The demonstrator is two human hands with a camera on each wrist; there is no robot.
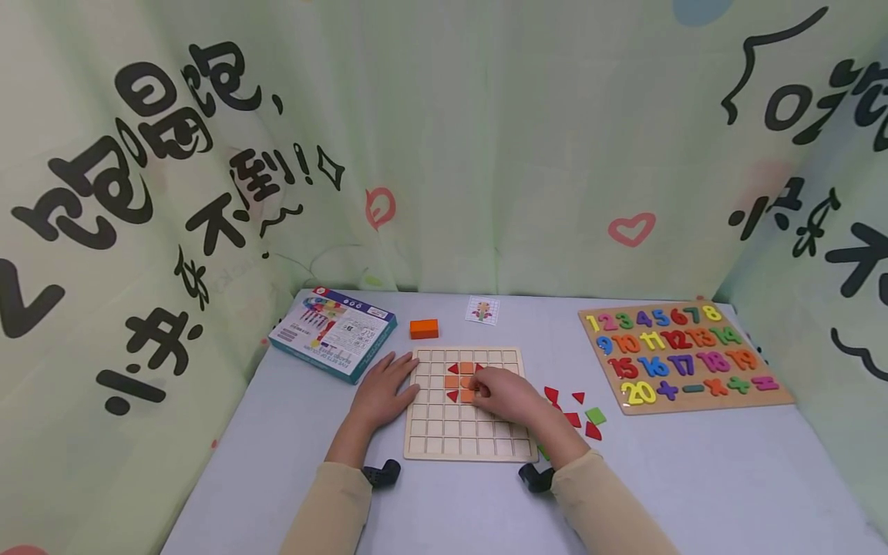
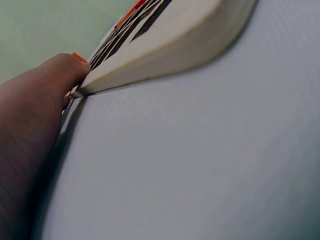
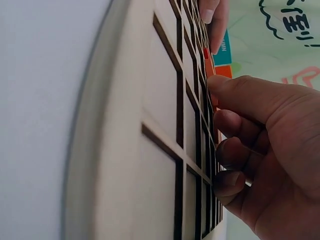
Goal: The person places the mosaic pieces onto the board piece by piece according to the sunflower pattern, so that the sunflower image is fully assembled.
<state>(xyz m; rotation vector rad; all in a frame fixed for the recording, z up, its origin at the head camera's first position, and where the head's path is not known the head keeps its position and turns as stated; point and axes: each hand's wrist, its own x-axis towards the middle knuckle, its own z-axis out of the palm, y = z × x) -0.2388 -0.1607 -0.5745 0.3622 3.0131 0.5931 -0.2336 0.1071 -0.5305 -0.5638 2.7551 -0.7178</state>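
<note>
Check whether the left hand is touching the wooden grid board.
Touching. The left wrist view shows it: the left hand has its thumb against the edge of the wooden grid board.

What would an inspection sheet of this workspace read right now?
Surface: white tabletop.
Job's things: wooden grid board holding orange square tiles and red pieces; loose red pieces and green pieces rightward; orange block and picture card beyond.
Clutter: printed box left, number puzzle board right.
Hands: left hand at the grid board's left edge; right hand over the grid, fingers bent, grip unclear.
Cables: nothing seen.
Surroundings: pale green curtain with black characters.
</note>
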